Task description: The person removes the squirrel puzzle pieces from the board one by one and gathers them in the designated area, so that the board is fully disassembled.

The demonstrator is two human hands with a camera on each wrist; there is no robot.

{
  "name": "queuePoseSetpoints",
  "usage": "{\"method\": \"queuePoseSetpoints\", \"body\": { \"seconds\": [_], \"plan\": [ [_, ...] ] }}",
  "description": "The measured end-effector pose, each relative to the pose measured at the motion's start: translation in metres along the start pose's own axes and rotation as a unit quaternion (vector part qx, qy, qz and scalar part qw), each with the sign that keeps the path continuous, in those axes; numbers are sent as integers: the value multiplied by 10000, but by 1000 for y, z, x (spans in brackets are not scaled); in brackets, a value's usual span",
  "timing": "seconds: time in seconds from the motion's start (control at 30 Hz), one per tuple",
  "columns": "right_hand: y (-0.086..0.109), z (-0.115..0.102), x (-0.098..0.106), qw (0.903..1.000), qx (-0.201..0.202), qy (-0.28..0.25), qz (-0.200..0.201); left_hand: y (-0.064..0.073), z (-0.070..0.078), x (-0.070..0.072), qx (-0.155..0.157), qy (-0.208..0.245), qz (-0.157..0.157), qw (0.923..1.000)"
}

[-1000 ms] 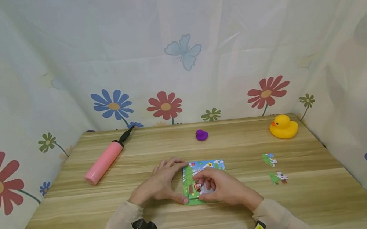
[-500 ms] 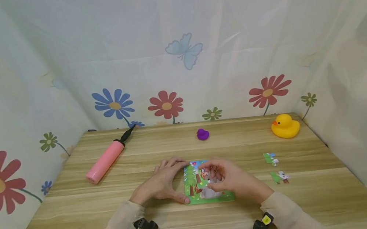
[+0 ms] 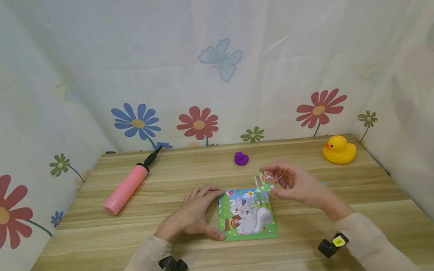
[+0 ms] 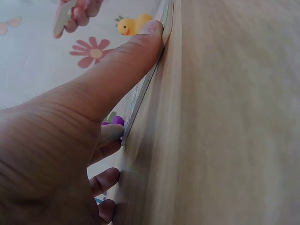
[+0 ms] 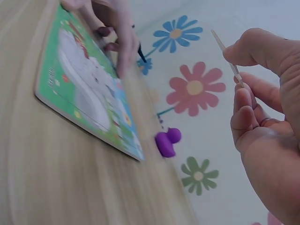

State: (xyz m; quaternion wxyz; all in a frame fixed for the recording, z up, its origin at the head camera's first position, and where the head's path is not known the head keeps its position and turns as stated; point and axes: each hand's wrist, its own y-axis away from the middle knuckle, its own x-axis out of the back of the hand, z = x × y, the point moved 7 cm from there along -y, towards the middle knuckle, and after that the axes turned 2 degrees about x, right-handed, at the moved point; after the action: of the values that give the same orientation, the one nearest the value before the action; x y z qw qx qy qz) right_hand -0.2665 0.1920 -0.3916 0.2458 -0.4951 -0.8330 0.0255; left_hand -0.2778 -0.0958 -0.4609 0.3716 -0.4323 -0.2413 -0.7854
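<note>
A square puzzle board with a grey squirrel picture lies flat on the table. My left hand rests along its left side. The thumb touches the lower corner and the index fingertip the upper one, as the left wrist view also shows of the thumb at the edge. Above the board's upper right corner my right hand pinches a puzzle piece between thumb and fingers. Edge-on in the right wrist view, the thin piece is off the table. My right hand and forearm mostly hide the loose pieces behind them.
A purple duck stands beyond the board, and a yellow duck at the back right. At the left lies a pink hand pump with a black nozzle. Flowered cloth encloses the table's back and sides.
My right hand has lifted the puzzle piece off the board and carried it up and to the right, uncovering the squirrel picture. My left hand has stayed at the board's left edge.
</note>
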Motion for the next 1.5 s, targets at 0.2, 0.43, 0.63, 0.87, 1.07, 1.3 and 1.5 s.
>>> {"method": "queuePoseSetpoints", "body": {
  "seconds": [0.2,0.43,0.63,0.87,1.07,1.3,1.5],
  "plan": [
    [12,-7,33,9993,24,215,316,0,1,1,12,16,-16,10000],
    [35,-18,71,9952,15,598,772,-1,2,1,33,-20,14,10000],
    [61,-19,93,9928,48,688,975,-2,1,0,59,-97,8,9999],
    [86,-15,112,9904,-25,777,1140,-2,0,1,65,-56,38,10000],
    [99,-10,120,9866,-274,1066,1205,-2,-1,0,69,-77,54,9999],
    [109,-3,118,9891,-420,1008,992,0,-2,0,77,4,48,10000],
    [124,14,107,9939,-563,630,714,0,-2,0,62,2,40,10000]
  ]
}}
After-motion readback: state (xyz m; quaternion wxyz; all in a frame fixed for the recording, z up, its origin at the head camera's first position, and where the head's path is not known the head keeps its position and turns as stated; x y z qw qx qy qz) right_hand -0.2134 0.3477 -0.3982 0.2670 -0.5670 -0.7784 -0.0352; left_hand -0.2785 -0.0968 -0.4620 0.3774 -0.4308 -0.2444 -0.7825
